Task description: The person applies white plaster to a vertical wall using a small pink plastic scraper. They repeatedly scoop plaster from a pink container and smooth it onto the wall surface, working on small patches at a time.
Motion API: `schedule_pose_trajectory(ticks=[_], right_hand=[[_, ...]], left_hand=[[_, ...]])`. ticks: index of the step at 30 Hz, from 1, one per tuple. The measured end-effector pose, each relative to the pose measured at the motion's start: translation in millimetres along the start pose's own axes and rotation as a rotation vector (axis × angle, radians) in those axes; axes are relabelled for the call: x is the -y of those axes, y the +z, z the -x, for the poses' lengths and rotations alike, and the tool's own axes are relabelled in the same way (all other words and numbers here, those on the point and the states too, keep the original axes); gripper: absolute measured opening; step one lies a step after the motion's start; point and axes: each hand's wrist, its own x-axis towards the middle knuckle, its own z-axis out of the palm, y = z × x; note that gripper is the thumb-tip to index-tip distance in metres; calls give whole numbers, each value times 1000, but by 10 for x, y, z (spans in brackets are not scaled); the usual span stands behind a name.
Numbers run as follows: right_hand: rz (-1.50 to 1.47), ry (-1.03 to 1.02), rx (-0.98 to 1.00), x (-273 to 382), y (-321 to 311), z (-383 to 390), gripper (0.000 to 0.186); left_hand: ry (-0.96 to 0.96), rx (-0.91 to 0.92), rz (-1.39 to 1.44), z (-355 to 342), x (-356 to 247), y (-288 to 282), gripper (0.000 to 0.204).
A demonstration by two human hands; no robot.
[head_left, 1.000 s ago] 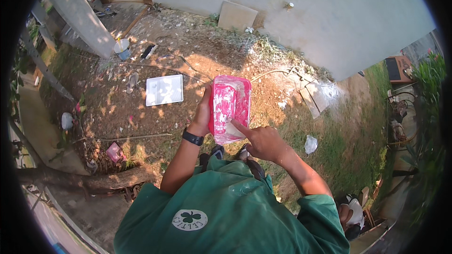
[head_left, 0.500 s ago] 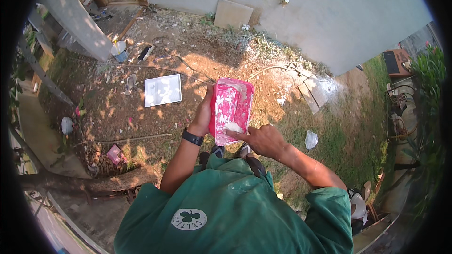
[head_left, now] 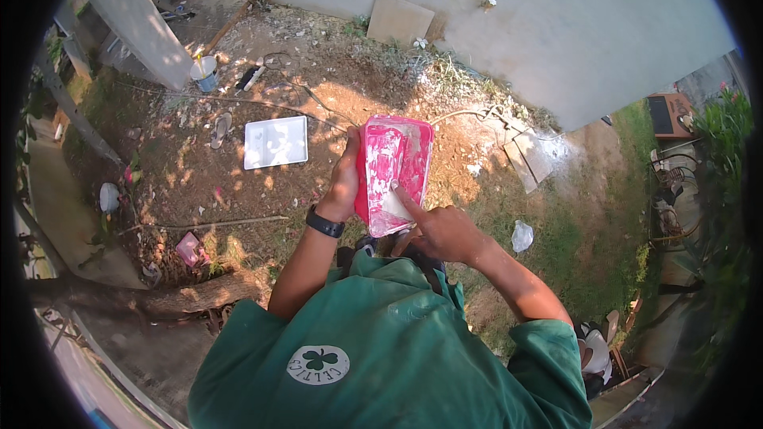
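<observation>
A pink rectangular plastic tub (head_left: pixel 415 160), smeared inside with white paste, is held tilted in front of my body. My left hand (head_left: pixel 343 181) grips its left side, thumb along the rim and the other fingers hidden beneath. Across the near right corner reaches my right hand (head_left: pixel 447 232). Its index finger is stretched into the tub, the tip at the upper edge of a patch of white paste (head_left: pixel 394 208). The other right fingers are partly bent and apart, below the corner, with nothing visible in them.
A white shallow tray (head_left: pixel 276 143) lies on the dirt ahead left. Beyond it are a bucket (head_left: pixel 204 74) and a brush-like tool (head_left: pixel 251 78). A hose (head_left: pixel 457 114) crosses the ground. Boards (head_left: pixel 400 19) lean against the pale wall (head_left: pixel 572 24). A tree trunk (head_left: pixel 191 291) lies left.
My right index finger has moved farther into the tub, away from my body, and the white patch now looks more spread out. My left hand keeps its hold on the tub.
</observation>
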Motion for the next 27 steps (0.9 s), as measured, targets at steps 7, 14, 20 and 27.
schedule_pose_trajectory(ticks=[7, 14, 20, 27], right_hand=[[-36, 51, 56, 43, 0, -129, 94], [-91, -7, 18, -90, -155, -464, 101], [-101, -68, -37, -195, -239, -929, 101], [-34, -213, 3, -253, -264, -1793, 90]], left_hand=[[42, 81, 227, -74, 73, -240, 72], [18, 160, 473, -232, -80, -571, 76], [86, -122, 354, -416, -461, -771, 79], [107, -336, 331, -891, -792, -1260, 73]])
